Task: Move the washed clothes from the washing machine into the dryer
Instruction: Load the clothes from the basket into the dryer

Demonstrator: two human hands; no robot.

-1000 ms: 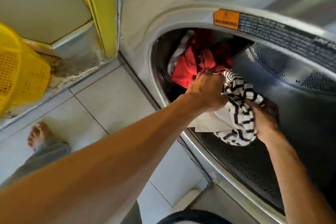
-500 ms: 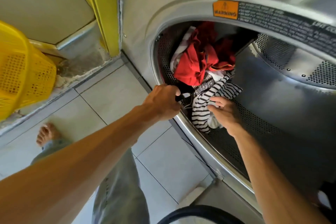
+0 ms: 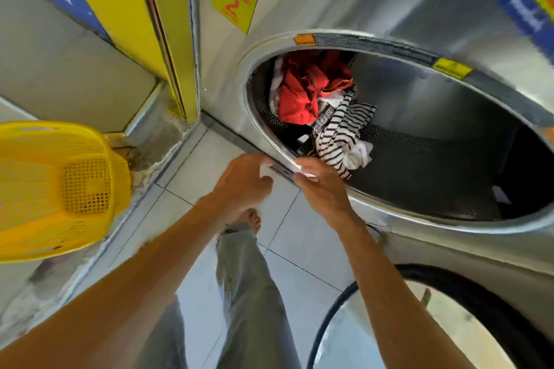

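The steel machine's round opening (image 3: 419, 223) stands open on the right. Inside the perforated drum, at its left side, lies a heap of clothes: a red garment (image 3: 299, 96) on top, a black-and-white striped garment (image 3: 341, 132) below it, and some white cloth (image 3: 358, 154). Both hands are outside the drum, just below its lower left rim. My left hand (image 3: 244, 181) holds nothing, fingers loosely bent. My right hand (image 3: 322, 189) is empty too, fingertips close to the rim, a short way from the striped garment.
A yellow plastic laundry basket (image 3: 60, 189) lies tipped at the left, against the wall. The machine's round glass door (image 3: 449, 326) hangs open at the bottom right. My leg in grey trousers (image 3: 245, 284) and bare foot stand on the tiled floor (image 3: 299, 243).
Both hands let go of the striped garment, which now lies in the drum under the red one. They have drawn back out to the rim, and the view has pulled away from the machine.
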